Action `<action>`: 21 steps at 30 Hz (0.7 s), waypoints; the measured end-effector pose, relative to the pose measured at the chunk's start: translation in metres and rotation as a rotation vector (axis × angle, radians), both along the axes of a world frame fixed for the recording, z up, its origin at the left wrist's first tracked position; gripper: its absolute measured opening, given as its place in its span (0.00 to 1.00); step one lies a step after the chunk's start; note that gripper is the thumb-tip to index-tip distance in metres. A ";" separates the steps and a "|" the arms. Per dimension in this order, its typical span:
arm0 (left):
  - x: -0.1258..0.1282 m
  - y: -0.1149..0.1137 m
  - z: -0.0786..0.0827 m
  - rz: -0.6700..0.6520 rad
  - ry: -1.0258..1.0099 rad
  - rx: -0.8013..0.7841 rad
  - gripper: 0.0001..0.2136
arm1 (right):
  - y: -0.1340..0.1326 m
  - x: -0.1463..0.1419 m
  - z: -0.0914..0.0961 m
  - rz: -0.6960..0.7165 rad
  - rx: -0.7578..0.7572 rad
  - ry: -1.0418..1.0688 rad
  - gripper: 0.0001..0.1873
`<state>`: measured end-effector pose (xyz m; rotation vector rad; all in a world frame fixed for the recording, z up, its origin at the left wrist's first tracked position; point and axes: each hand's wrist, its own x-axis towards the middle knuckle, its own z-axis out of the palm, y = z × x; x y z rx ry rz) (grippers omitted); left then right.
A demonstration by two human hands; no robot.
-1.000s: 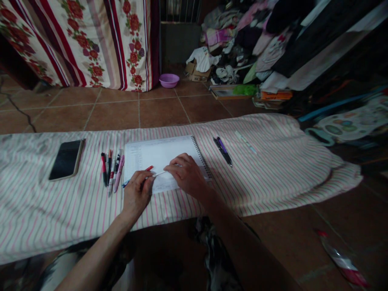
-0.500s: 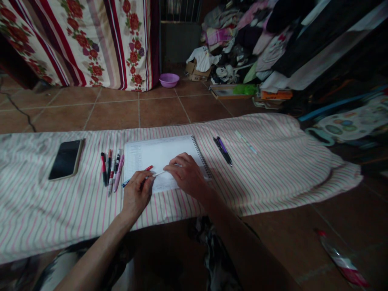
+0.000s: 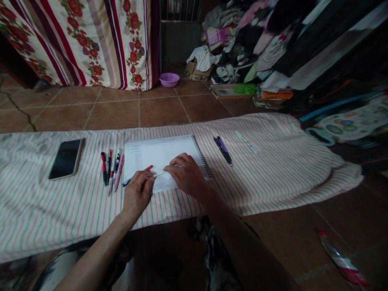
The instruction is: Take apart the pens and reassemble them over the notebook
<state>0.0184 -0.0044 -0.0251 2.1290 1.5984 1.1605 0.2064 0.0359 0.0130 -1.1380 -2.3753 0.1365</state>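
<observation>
A spiral notebook [image 3: 160,153] lies open on the striped cloth, with its wire binding to the right. Over its lower part, my left hand [image 3: 138,196] and my right hand [image 3: 188,177] pinch the two ends of a thin white stick [image 3: 159,174]; its exact kind is too small to make out. A red-tipped piece [image 3: 148,167] pokes out above my left fingers, and a blue end [image 3: 126,183] shows on that hand's other side. Whether these two belong to one pen is hidden by the hand. Both hands are closed and rest on the page.
Several pens [image 3: 112,171] lie left of the notebook, with a phone [image 3: 66,159] farther left. Right of it are two dark pens [image 3: 223,151] and a pale green pen-like stick [image 3: 246,141]. A purple basin [image 3: 169,80] and a plastic bottle [image 3: 342,258] are on the tiled floor.
</observation>
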 end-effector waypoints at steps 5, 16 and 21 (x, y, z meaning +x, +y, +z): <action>0.000 0.000 0.000 -0.001 0.018 0.009 0.06 | -0.001 0.000 0.003 0.004 -0.041 -0.036 0.09; 0.000 0.001 0.001 -0.030 0.028 0.019 0.05 | 0.000 0.001 0.002 0.012 -0.040 -0.037 0.08; -0.001 0.002 0.001 -0.050 0.000 0.018 0.05 | -0.002 -0.001 0.003 0.001 -0.010 -0.051 0.08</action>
